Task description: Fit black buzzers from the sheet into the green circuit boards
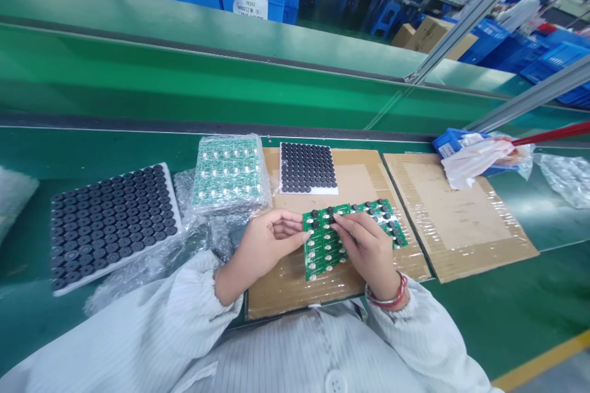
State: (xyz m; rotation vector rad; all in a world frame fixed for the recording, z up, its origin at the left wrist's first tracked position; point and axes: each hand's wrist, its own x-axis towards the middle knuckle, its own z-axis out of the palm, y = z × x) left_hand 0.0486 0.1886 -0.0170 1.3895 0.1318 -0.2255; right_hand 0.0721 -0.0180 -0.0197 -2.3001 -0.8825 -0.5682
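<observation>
While the right hand (369,252) pinches a green circuit board (322,258), the curled left hand (265,249) touches its edge, just inside the cardboard's (271,295) rim.

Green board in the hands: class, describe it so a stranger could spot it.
On the green bench sits a cardboard mat. Over it, the right hand grips a green board. Unlike the bagged stack, it is unwrapped and dotted with black discs.

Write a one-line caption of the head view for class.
Left hand and right hand hold a green circuit board panel dotted with black pads.
</observation>
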